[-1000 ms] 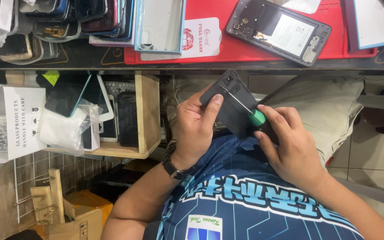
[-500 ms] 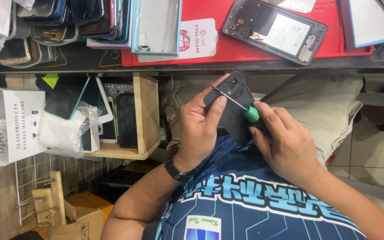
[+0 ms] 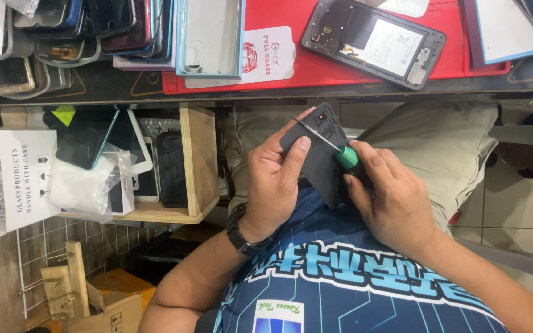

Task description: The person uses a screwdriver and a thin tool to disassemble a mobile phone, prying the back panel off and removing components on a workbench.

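Two hands busy: left hand [image 3: 272, 179] grips phone [image 3: 319, 154], right hand [image 3: 390, 203] grips screwdriver [image 3: 331, 147]

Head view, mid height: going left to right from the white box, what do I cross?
White box → wooden shelf → left hand → dark phone → green-handled screwdriver → right hand.

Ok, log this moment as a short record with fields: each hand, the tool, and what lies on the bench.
left hand: grips dark phone back cover, thumb pressed on it
right hand: holds green-handled screwdriver, tip at the cover's upper edge
red mat: carries an opened phone
wooden shelf: holds stacked phones and tablets
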